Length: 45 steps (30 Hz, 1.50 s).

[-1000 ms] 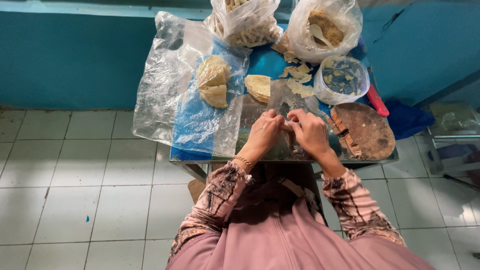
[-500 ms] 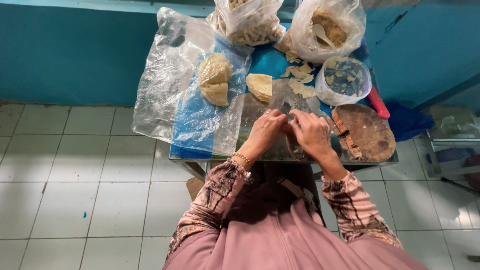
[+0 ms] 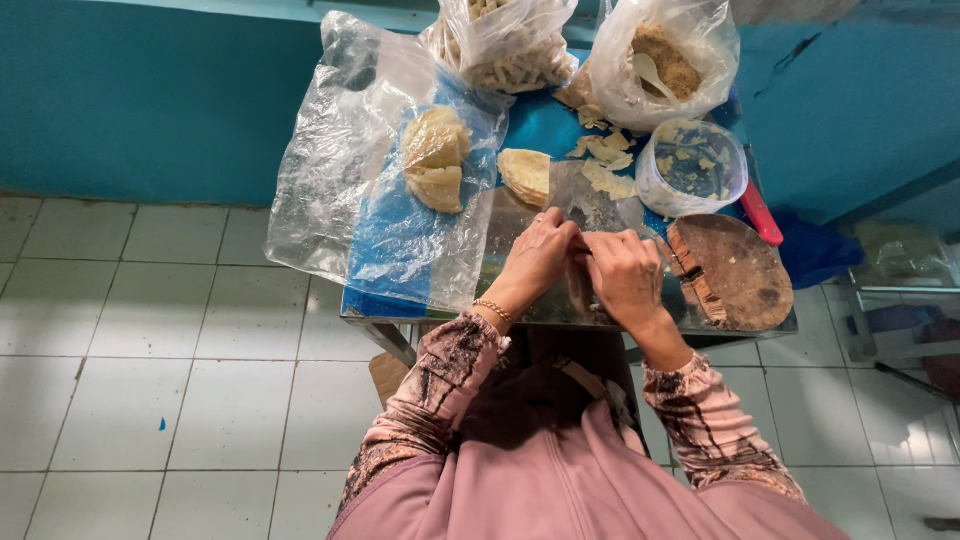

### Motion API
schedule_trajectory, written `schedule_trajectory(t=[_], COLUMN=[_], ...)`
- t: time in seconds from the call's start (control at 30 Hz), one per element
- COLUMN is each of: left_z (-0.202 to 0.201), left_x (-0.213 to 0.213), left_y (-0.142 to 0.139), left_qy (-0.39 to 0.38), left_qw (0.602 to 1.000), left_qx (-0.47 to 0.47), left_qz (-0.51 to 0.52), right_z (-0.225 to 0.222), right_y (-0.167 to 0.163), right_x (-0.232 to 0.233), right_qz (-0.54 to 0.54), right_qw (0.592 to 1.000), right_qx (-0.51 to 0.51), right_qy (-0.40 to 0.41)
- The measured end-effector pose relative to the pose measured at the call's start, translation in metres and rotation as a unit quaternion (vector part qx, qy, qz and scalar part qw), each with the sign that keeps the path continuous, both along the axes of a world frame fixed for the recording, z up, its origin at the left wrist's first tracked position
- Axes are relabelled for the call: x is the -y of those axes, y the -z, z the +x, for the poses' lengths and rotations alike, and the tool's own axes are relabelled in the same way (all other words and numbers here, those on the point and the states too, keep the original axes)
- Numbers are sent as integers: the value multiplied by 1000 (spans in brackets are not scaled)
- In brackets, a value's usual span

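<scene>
Hands met at frame centre: left hand (image 3: 538,262) and right hand (image 3: 622,275) pinched together on small pale piece, mostly hidden. Folded pastries (image 3: 437,160) stacked on plastic sheet (image 3: 330,190) upper left; scraps (image 3: 605,165) left unshaped near tub (image 3: 692,165).

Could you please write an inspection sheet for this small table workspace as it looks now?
Surface: small table, mostly under clear plastic sheet.
Job's things: left hand and right hand meet over a piece too hidden to tell.
Clutter: folded pastries, two filled plastic bags, tub, round wooden board.
Grippers: both hands closed, fingertips together.
Cables: nothing seen.
Surroundings: teal wall, white tiled floor.
</scene>
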<state>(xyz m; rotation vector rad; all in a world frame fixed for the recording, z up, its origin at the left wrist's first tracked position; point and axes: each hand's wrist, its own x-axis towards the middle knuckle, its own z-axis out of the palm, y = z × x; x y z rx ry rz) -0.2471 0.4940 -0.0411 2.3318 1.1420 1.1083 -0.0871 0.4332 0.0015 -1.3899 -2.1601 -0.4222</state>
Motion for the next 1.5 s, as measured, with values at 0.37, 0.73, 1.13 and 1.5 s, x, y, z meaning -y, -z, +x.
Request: schedule_trajectory(t=[0.37,0.73,1.13,1.5], left_z=[-14,-45,-46,-36], left_x=[6,59,69,-1], left_y=[-18,-35,-35,-36], left_qy=[-33,-44,-35,-127], left_qw=[980,976,980,983], left_qx=[170,195,180,40], left_qz=[-97,-91,-74,127], right_z=[-3,-55,-52,-23], right_y=[-57,-153,-45,-4], right_x=[-33,-274,-162,-210], right_qz=[-151,161,-211,-395], right_qw=[987,979,967,845], right_qx=[-2,-90,19,-336], right_qy=[-50,-90,-138,-131])
